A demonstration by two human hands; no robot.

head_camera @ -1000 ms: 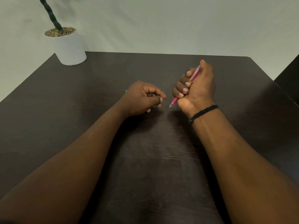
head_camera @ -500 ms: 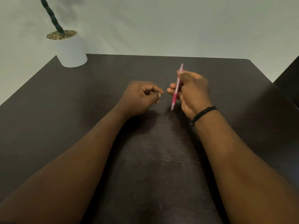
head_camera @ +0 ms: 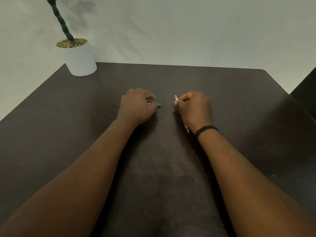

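Note:
My right hand (head_camera: 195, 110) grips a pink pen (head_camera: 176, 99) low over the dark table (head_camera: 162, 168). One end of the pen sticks out past my fingers and the other shows under my wrist. My left hand (head_camera: 136, 106) is curled, knuckles up, and holds a small teal object (head_camera: 159, 105) with a silvery part; most of it is hidden by my fingers. A narrow gap of table separates the two hands. A black band is round my right wrist.
A white pot (head_camera: 79, 59) filled with pebbles and a twisted dark stem stands at the table's far left corner. A pale wall runs behind the table. A dark piece of furniture (head_camera: 306, 98) stands beyond the right edge.
My right hand has turned palm down and lowered, so the pen lies flatter under it. My left hand has rolled knuckles up, and the teal object now shows at its fingertips.

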